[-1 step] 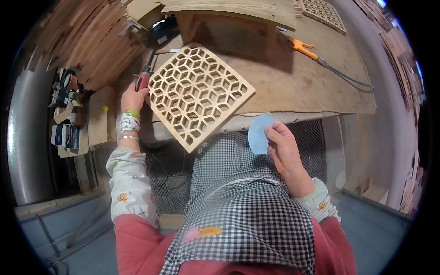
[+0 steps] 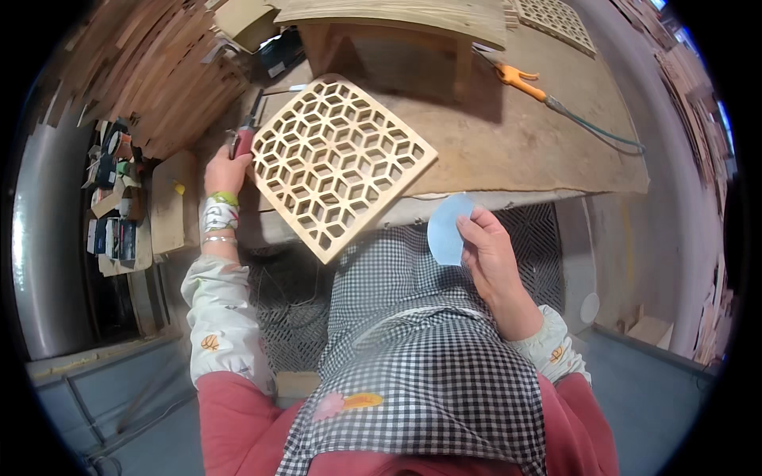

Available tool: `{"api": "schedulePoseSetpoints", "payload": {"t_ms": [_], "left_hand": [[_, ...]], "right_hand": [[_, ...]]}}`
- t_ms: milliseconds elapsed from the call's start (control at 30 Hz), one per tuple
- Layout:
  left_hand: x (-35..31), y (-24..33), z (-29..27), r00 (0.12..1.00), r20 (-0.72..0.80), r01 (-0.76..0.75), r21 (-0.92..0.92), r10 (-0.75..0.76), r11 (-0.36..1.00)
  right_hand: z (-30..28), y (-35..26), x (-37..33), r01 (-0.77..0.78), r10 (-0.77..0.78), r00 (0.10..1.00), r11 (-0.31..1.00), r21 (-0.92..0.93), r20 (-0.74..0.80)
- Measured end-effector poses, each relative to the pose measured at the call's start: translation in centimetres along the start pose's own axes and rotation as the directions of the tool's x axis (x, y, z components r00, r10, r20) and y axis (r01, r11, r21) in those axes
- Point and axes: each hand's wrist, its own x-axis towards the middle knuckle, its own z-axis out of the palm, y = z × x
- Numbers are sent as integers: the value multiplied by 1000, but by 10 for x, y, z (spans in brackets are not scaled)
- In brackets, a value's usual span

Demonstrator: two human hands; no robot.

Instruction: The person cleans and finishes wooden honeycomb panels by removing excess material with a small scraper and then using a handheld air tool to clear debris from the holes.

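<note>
My left hand (image 2: 227, 170) is closed around the end of a slim red-and-black hand-held power tool (image 2: 245, 140) at the left of the workbench; its far end is partly hidden. Just right of that hand, a square wooden lattice panel (image 2: 336, 166) with a hexagon-and-diamond cutout pattern lies turned cornerwise, its near corner jutting past the bench edge. Between thumb and fingers, my right hand (image 2: 492, 250) pinches a light blue sanding disc (image 2: 445, 230), curled a little, in front of the bench and above my checked apron (image 2: 413, 357).
A low wooden stand (image 2: 397, 22) rises at the back of the workbench (image 2: 540, 151). To its right lies an orange air blow gun (image 2: 519, 77) on a green hose. Another lattice panel (image 2: 556, 22) sits far right. Wood strips (image 2: 151, 71) pile up left, above small boxes (image 2: 119, 236).
</note>
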Motion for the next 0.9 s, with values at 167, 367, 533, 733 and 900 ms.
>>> {"api": "schedulePoseSetpoints", "payload": {"t_ms": [167, 367, 533, 733, 900], "left_hand": [[-36, -40, -30, 996, -74, -7, -665, -56, 747], [-203, 46, -124, 871, 262, 189, -959, 416, 210], [-280, 76, -59, 664, 307, 349, -934, 681, 81], [-309, 107, -29, 367, 669, 675, -670, 647, 309], [-302, 156, -19, 420, 677, 86, -692, 604, 716]], "right_hand": [[-4, -6, -15, -15, 15, 1000, 1000, -2, 20], [13, -4, -25, 58, -59, 998, 998, 25, 31], [23, -3, -29, 37, -41, 999, 992, 121, 25], [7, -1, -40, -25, 30, 999, 986, 162, -26], [-17, -4, -46, 65, -62, 996, 997, 39, -67]]}}
